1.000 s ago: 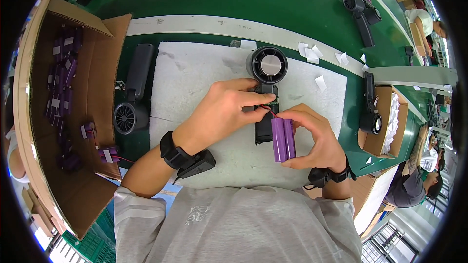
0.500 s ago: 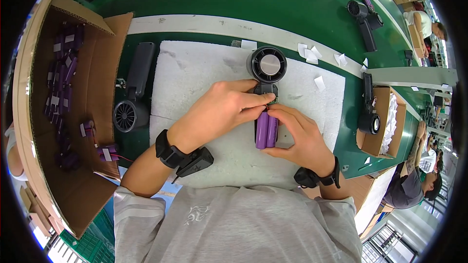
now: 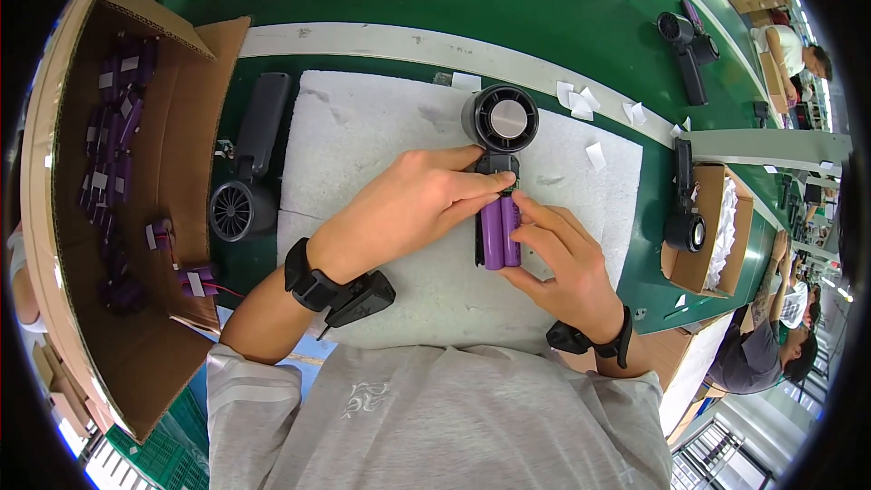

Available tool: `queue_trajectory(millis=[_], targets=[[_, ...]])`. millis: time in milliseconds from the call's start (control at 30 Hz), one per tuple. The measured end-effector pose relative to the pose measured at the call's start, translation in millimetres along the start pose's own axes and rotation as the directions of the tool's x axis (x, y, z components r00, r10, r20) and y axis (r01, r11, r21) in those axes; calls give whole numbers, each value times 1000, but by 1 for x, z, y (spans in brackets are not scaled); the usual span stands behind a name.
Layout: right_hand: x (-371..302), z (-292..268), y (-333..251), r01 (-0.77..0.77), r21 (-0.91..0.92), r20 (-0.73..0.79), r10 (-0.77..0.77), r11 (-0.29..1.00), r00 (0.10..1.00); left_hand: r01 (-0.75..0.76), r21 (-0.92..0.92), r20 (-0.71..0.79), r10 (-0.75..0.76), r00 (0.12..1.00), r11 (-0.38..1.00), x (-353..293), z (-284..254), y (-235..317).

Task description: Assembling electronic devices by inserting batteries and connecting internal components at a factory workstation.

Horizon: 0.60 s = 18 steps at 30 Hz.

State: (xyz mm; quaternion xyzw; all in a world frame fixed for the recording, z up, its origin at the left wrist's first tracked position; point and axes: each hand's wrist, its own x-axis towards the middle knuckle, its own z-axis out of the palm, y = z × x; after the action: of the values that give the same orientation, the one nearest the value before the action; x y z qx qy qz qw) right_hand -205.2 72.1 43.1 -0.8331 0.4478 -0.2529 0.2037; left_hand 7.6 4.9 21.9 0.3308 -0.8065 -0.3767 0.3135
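Observation:
A black handheld fan (image 3: 505,119) with a silver disc in its round head lies on the white foam pad (image 3: 363,132), its handle toward me. My left hand (image 3: 406,204) is closed on the fan's neck, with thumb and fingertips at a small green circuit board (image 3: 506,181). A purple battery pack (image 3: 494,234) of two side-by-side cells lies along the handle, just below the board. My right hand (image 3: 573,263) pinches the pack, fingertips at its upper right side and thumb near its lower end. The fingers partly hide where pack and board meet.
On the left stands a cardboard box (image 3: 195,172) with several purple battery packs. Between box and pad lies another dark fan (image 3: 243,209). White paper slips (image 3: 578,102) lie at the pad's far right. A smaller carton (image 3: 717,259) stands right; co-workers sit beyond.
The battery pack has moved slightly up toward the fan's head, closer to the circuit board. My right fingertips have shifted upward along it. My left hand stays almost still.

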Motion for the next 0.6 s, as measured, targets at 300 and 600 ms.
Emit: queue_trajectory(millis=[300,600], targets=[[2,4,1,33,27,-8,-32,999,999,9,-46,0,-9,1000,999,2,-1,-6],[3,1,10,74,51,14,-75,996,997,84,-72,-2,-84,996,994,1,2,-8]])
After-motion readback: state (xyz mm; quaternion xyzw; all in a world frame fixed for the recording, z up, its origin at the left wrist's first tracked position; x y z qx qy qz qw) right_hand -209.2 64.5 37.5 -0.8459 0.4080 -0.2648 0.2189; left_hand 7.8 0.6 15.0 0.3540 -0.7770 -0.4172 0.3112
